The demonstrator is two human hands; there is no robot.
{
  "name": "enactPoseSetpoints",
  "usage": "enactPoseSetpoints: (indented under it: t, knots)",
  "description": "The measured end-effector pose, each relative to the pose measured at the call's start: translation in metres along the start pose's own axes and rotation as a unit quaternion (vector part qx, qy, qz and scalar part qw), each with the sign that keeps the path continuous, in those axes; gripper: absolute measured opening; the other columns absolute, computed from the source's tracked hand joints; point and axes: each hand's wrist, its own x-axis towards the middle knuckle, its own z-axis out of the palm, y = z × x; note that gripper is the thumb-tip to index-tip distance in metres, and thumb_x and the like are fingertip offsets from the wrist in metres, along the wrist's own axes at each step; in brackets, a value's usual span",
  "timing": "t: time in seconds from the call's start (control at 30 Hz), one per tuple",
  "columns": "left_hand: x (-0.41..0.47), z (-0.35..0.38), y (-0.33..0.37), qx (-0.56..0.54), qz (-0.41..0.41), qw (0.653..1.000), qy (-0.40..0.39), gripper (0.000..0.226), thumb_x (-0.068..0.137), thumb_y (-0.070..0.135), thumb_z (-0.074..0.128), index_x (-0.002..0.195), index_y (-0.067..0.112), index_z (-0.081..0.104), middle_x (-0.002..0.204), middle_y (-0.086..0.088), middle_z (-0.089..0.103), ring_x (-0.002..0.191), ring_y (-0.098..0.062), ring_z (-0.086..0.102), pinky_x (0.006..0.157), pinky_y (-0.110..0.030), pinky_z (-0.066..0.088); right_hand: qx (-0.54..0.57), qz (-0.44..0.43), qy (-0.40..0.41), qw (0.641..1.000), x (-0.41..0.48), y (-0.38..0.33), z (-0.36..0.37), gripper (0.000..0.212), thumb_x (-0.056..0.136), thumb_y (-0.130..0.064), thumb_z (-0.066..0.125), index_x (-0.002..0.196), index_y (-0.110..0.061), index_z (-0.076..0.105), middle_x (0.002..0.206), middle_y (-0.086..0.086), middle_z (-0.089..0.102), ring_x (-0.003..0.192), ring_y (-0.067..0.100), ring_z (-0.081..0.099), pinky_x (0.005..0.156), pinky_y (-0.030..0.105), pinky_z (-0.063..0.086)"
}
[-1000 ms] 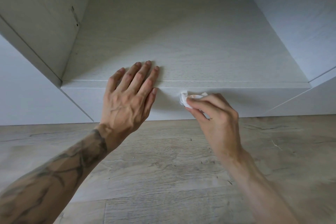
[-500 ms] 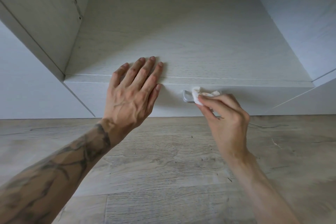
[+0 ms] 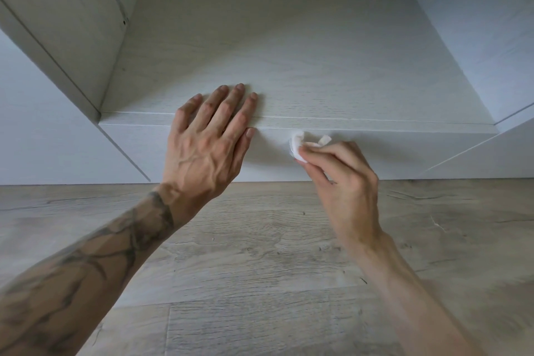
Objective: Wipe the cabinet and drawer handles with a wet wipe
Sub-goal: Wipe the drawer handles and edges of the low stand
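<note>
Soft, even daylight, fairly bright, no glare. Gentle shadow under the shelf edge (image 3: 289,124) across the drawer front (image 3: 404,153), and beside the left hand (image 3: 208,147). Cooler, bluish cast on the white panels at both sides. Slight motion blur on the right hand (image 3: 344,179) and wipe (image 3: 297,147). Wide-angle bending of straight lines toward the edges. Floor (image 3: 260,254) grain reasonably sharp.

Pale shelf (image 3: 318,66), left hand (image 3: 208,147) flat on it

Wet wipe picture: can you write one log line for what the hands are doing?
left hand: flat on shelf top | right hand: pinching wet wipe against drawer front | handle: hidden
</note>
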Motion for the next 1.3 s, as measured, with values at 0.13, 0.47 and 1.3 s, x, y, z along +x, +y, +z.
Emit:
enactPoseSetpoints:
  t: [0.13,0.47,1.3]
  knots:
    - [0.000,0.001,0.000,-0.001,-0.001,1.000,0.001,0.052,0.114,0.037,0.032,0.161,0.016,0.039,0.164,-0.006,0.042,0.148,-0.027,0.043,0.118,-0.047,0.032,-0.007,0.016,0.023,1.000,-0.002,-0.004,-0.001,0.018,0.088,0.001,0.083,0.106,-0.002,0.082,0.098,0.009,0.076,0.092,0.027,0.072,0.086,0.030,0.059]
    - [0.001,0.001,0.000,-0.003,-0.002,1.000,-0.002,0.052,0.114,0.037,0.031,0.161,0.016,0.039,0.164,-0.006,0.042,0.148,-0.027,0.043,0.118,-0.048,0.031,-0.019,0.006,0.029,0.999,-0.004,-0.004,0.002,0.018,0.088,0.004,0.082,0.106,0.000,0.082,0.096,0.011,0.076,0.089,0.026,0.071,0.086,0.027,0.058]
    - [0.001,-0.001,-0.001,-0.003,0.002,1.000,-0.003,0.052,0.113,0.038,0.031,0.161,0.017,0.039,0.164,-0.006,0.042,0.147,-0.027,0.044,0.117,-0.048,0.031,-0.016,0.005,-0.005,1.000,-0.002,0.010,-0.015,0.022,0.089,0.001,0.082,0.111,-0.001,0.081,0.101,0.010,0.075,0.093,0.024,0.071,0.090,0.020,0.055]
